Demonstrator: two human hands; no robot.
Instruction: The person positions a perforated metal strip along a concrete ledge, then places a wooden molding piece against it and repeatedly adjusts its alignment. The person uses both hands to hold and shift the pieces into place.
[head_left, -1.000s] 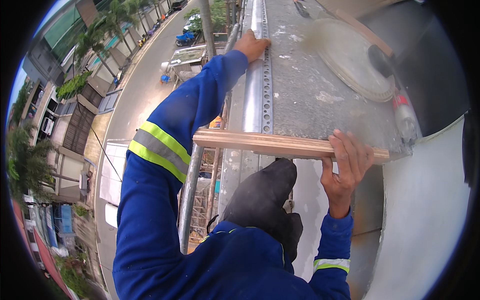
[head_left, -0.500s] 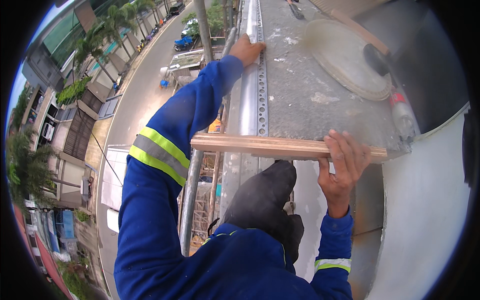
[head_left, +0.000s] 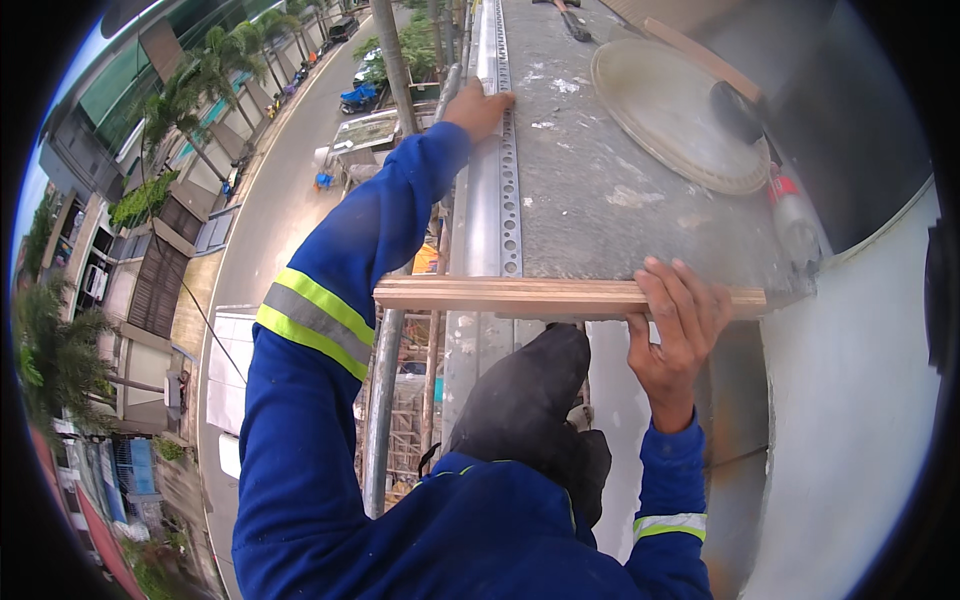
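Observation:
My left hand [head_left: 478,110] reaches to the far part of the ledge's left edge. It is closed over the shiny metal edge there, its index finger on a perforated metal strip [head_left: 511,205]; the other fingers are hidden. That strip, with a row of round holes, runs along the concrete ledge [head_left: 590,225]. A layered plywood strip [head_left: 520,292] lies across the near end of the ledge. My right hand [head_left: 682,335] grips it near its right end, fingers over the top and thumb at the lower edge.
On the ledge lie a round whitish lid [head_left: 660,110], a clear plastic bottle [head_left: 795,225] and a dark-headed tool [head_left: 575,25]. A pale wall [head_left: 850,400] stands at the right. Scaffold pipes [head_left: 385,420] rise at the left, with a street [head_left: 285,190] far below.
The view has shifted slightly, so the ledge and its things sit a little farther left. Both hands keep their holds.

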